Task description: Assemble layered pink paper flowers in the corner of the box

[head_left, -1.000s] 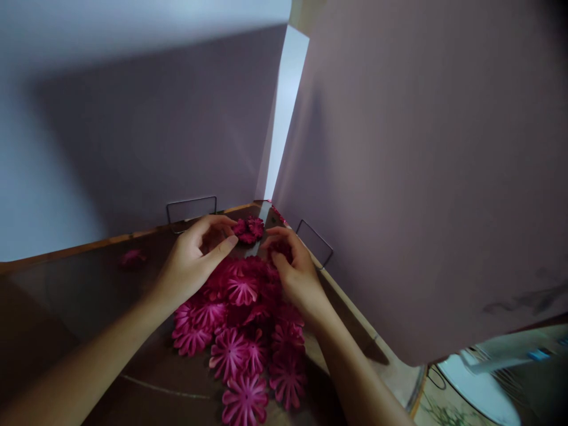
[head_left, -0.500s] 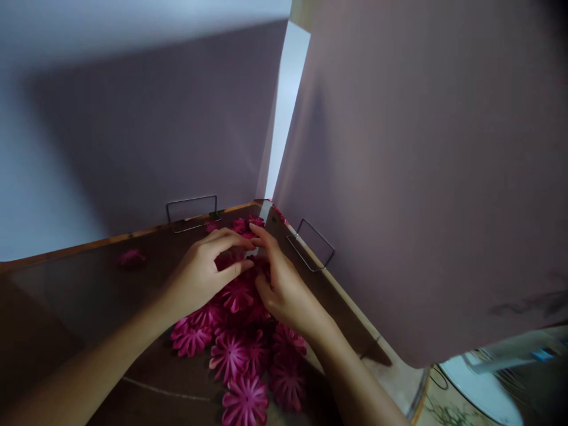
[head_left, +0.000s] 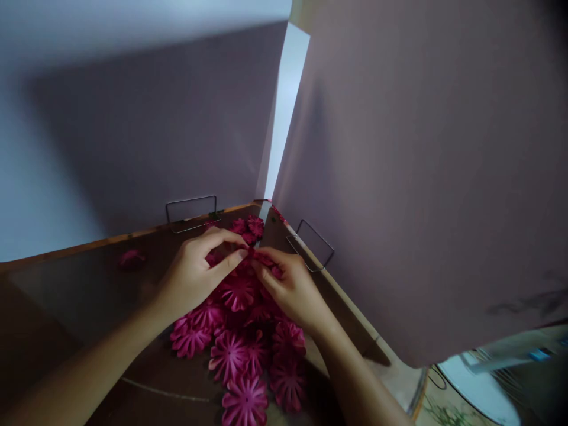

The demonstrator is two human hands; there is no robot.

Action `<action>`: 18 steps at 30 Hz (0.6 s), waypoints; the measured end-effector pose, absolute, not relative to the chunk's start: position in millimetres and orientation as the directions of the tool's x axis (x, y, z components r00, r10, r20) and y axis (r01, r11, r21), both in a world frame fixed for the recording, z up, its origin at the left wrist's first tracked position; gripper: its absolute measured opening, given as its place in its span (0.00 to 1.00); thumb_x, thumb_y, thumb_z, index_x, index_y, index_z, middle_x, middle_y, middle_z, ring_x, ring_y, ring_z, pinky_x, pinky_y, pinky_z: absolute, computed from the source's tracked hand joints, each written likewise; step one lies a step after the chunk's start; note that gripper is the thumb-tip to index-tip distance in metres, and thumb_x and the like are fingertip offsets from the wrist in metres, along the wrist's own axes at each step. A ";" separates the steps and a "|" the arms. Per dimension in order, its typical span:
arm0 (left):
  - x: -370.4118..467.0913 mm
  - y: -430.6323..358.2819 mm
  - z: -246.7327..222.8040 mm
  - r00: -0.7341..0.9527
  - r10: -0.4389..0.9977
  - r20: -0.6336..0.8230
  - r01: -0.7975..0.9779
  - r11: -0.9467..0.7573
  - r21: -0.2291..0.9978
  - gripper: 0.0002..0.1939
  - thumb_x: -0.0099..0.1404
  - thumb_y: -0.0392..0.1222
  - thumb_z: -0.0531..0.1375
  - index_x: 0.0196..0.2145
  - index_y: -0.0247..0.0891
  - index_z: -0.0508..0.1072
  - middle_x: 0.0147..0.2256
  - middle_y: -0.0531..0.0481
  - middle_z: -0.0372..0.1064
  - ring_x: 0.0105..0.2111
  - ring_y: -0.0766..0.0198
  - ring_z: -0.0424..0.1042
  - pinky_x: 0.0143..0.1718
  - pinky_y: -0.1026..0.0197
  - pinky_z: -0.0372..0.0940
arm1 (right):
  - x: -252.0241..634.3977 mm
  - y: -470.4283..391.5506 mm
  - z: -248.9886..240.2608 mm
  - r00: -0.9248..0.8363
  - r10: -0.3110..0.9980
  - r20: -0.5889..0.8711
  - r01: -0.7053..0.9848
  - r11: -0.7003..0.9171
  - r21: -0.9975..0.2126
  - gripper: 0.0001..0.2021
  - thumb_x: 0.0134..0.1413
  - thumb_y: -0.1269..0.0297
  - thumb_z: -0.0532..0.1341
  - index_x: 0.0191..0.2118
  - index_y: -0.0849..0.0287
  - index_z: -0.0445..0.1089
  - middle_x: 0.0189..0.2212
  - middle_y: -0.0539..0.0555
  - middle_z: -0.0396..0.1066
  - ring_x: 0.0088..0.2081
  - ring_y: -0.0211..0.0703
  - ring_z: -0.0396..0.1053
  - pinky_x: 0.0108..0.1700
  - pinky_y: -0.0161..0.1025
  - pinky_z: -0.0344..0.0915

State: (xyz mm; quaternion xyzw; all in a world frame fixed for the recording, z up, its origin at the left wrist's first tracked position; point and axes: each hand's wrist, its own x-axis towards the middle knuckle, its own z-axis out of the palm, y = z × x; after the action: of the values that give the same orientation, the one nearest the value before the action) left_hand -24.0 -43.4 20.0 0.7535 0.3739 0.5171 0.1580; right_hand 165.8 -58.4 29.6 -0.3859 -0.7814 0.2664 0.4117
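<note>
My left hand and my right hand meet fingertip to fingertip above a heap of magenta artificial flower petals. Both are closed in a pinch on a small magenta flower piece, mostly covered by the fingers. Below them, flat many-petalled flower layers overlap on the dark tabletop. Another layer lies just under my fingers. Behind my hands sits a small cluster of bunched magenta flowers.
Two tall pale panels meet at a corner behind the table, with wire stands at their feet. A lone magenta piece lies at the left. At lower right, a white round object and green sprigs are lower down.
My right fingers have come down and closed against my left fingertips, pinching the magenta piece. My left hand has shifted slightly. The flower heap looks unchanged.
</note>
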 end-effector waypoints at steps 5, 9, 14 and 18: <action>-21.5 -45.9 21.1 0.136 0.688 0.713 0.413 -0.694 0.591 0.07 0.65 0.41 0.62 0.41 0.41 0.70 0.38 0.51 0.71 0.38 0.63 0.72 0.41 0.61 0.66 | 166.2 -58.8 29.6 -0.343 0.851 0.398 0.408 0.517 -0.753 0.12 0.64 0.58 0.57 0.38 0.59 0.75 0.30 0.50 0.74 0.32 0.40 0.68 0.34 0.36 0.60; -20.9 -46.0 24.0 0.173 0.549 0.818 0.493 -0.767 0.410 0.02 0.65 0.36 0.61 0.36 0.39 0.73 0.39 0.49 0.70 0.43 0.62 0.71 0.45 0.59 0.65 | 164.7 -57.8 27.6 -0.341 0.855 0.390 0.394 0.507 -0.766 0.13 0.63 0.56 0.57 0.34 0.58 0.73 0.26 0.48 0.68 0.29 0.38 0.63 0.32 0.35 0.57; -21.9 -45.7 22.1 0.212 0.509 0.834 0.479 -0.798 0.366 0.05 0.67 0.36 0.61 0.38 0.40 0.77 0.38 0.48 0.73 0.41 0.61 0.70 0.44 0.57 0.67 | 165.4 -55.5 24.2 -0.318 0.867 0.384 0.366 0.486 -0.794 0.14 0.62 0.54 0.58 0.34 0.58 0.73 0.27 0.49 0.68 0.29 0.39 0.62 0.33 0.37 0.59; -23.0 -44.3 20.9 0.255 0.510 0.821 0.449 -0.815 0.367 0.06 0.65 0.40 0.63 0.39 0.40 0.79 0.40 0.47 0.74 0.42 0.59 0.70 0.44 0.56 0.67 | 167.6 -53.8 22.1 -0.305 0.883 0.356 0.332 0.449 -0.829 0.15 0.62 0.53 0.58 0.33 0.59 0.72 0.26 0.50 0.68 0.29 0.39 0.62 0.32 0.36 0.60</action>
State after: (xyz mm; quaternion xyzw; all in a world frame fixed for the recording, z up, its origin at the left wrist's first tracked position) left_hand -23.0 -44.3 20.9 0.7916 0.3030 0.5298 0.0287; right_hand 167.6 -53.8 22.1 -0.4112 -0.7389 0.3261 0.4226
